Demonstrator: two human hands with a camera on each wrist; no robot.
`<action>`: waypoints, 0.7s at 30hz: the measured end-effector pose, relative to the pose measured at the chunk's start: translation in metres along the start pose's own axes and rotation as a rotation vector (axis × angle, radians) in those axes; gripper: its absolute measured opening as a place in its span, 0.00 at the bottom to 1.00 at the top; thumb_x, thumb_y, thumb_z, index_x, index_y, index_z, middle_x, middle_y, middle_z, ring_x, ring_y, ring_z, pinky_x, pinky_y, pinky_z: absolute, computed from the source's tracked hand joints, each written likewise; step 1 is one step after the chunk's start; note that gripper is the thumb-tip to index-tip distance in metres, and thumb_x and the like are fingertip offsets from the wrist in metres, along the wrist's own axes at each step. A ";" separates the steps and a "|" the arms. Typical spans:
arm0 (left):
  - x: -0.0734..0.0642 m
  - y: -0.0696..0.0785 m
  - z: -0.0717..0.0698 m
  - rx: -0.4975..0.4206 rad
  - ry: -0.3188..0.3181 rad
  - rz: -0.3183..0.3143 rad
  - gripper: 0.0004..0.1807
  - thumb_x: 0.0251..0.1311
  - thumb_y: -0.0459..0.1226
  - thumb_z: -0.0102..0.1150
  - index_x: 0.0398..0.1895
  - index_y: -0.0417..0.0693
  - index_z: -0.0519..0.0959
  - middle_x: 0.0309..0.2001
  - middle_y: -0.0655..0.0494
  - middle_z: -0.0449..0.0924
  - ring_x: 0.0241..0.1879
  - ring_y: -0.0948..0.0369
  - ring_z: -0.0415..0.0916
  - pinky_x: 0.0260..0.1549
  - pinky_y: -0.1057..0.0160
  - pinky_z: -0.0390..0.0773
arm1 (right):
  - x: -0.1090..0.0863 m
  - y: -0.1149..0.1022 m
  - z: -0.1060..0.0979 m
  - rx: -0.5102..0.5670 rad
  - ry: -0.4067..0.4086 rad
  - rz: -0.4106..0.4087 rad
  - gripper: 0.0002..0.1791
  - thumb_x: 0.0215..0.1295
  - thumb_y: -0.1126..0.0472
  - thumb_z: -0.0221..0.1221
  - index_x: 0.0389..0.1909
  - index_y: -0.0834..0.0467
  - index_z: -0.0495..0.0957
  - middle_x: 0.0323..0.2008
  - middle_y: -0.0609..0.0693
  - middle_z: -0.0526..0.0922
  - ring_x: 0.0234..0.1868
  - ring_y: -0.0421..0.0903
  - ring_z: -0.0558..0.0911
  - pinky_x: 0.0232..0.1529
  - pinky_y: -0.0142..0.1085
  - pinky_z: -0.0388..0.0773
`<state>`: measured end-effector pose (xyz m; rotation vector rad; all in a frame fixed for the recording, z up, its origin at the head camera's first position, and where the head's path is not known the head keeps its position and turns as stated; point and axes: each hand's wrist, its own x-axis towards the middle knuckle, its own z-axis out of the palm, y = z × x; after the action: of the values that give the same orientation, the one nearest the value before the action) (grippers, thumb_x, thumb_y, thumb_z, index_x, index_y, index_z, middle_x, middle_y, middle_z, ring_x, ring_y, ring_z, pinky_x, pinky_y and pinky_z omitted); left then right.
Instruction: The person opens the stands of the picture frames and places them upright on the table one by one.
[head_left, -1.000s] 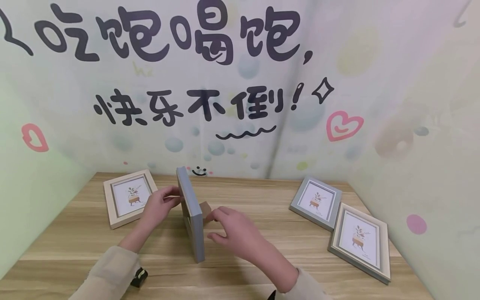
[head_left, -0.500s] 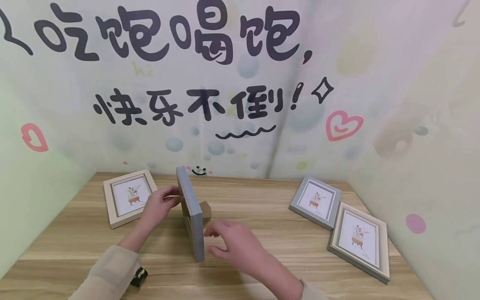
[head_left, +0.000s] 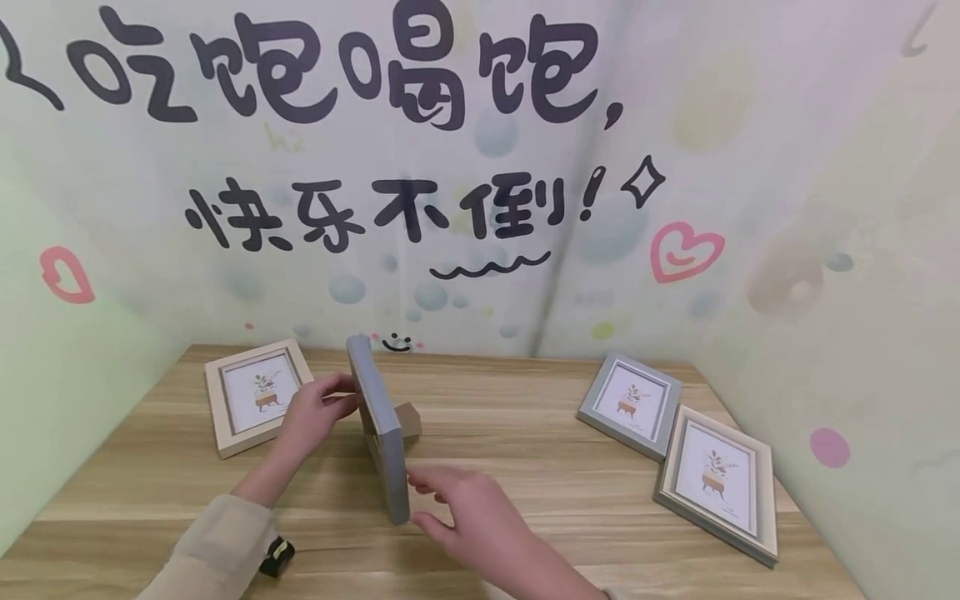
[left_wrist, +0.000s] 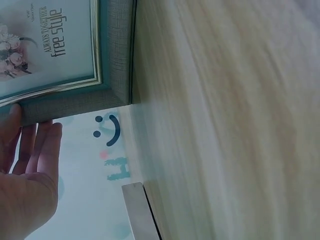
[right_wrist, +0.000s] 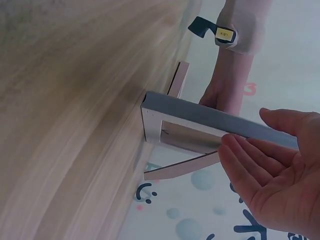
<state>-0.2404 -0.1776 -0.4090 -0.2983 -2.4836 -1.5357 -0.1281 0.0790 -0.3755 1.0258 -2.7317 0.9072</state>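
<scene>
From my screen, I have the grey photo frame [head_left: 377, 396] standing upright just left of centre in the lower half of the head view, seen nearly edge-on. Its cardboard leg [head_left: 408, 423] juts out from the back, towards the right of the picture. The left wrist view shows me what it holds: a print [left_wrist: 47, 60] of pale pink flowers, lettered "ALWAYS TOGETHER free style".

The left hand [head_left: 315, 412] pinches the frame's edge, thumb on the front and fingers behind. The right hand [head_left: 480, 517] is at the near end of the frame, its fingers extended along the back and the thumb spread well apart from them; I cannot tell how firmly the fingertips touch.

Three more frames lie face up on the wooden table [head_left: 517, 417]. At its left, beyond the left hand, the cream frame [head_left: 218, 412] contains a potted plant drawing [head_left: 262, 392]. Towards the right edge, the blue-grey frame [head_left: 622, 432] contains a similar plant picture [head_left: 630, 402], and touching or just beside its lower corner lies the cream-faced frame [head_left: 765, 496], with another plant print [head_left: 715, 479] inside.
</scene>
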 end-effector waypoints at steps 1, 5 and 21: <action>0.000 0.000 0.001 0.003 0.005 -0.005 0.11 0.66 0.30 0.59 0.47 0.32 0.81 0.49 0.34 0.84 0.51 0.42 0.83 0.46 0.65 0.85 | -0.001 0.000 0.000 0.021 -0.004 0.003 0.23 0.65 0.61 0.65 0.61 0.56 0.78 0.53 0.48 0.86 0.52 0.39 0.85 0.48 0.22 0.82; 0.001 0.000 0.004 0.007 0.030 -0.036 0.12 0.66 0.31 0.60 0.49 0.33 0.81 0.50 0.34 0.83 0.51 0.42 0.84 0.45 0.66 0.85 | -0.006 -0.002 -0.003 0.080 -0.010 0.028 0.28 0.66 0.61 0.64 0.66 0.61 0.72 0.58 0.52 0.83 0.57 0.43 0.83 0.51 0.25 0.82; 0.007 0.018 0.011 0.131 0.202 -0.125 0.16 0.66 0.37 0.62 0.52 0.37 0.82 0.51 0.38 0.85 0.48 0.44 0.85 0.46 0.49 0.85 | 0.002 -0.008 -0.001 0.338 -0.017 0.254 0.59 0.66 0.42 0.62 0.79 0.58 0.30 0.80 0.57 0.39 0.80 0.54 0.49 0.76 0.57 0.54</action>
<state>-0.2427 -0.1594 -0.3959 0.0323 -2.4663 -1.3628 -0.1246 0.0740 -0.3708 0.7355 -2.8281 1.4450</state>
